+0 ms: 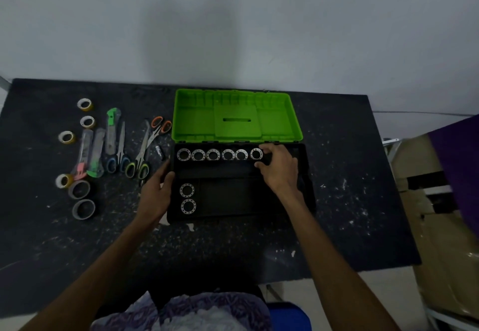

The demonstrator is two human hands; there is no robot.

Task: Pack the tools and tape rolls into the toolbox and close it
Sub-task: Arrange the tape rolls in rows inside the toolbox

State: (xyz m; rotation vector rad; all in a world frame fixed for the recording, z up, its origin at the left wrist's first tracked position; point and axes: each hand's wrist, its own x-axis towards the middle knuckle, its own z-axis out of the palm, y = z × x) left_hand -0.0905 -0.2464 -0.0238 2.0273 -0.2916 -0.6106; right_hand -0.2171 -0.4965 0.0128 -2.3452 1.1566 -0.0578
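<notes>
The toolbox (303, 175) lies open on the dark table, its black base toward me and its green lid (237, 115) folded back. Several black tape rolls with white cores stand in a row (212, 154) along the base's far side; two more (187, 198) lie at its near left. My right hand (278, 168) curls its fingers around the rightmost roll (256, 153) of the row. My left hand (158, 193) rests with straight fingers against the base's left wall. Left of the box lie scissors (141, 154), utility knives (96, 154) and loose tape rolls (79, 189).
A small dark marker (160, 152) lies between the scissors and the box. A white wall rises behind the table. Cardboard and a purple panel (456, 175) stand off the table's right edge. A blue seat (289, 316) shows below.
</notes>
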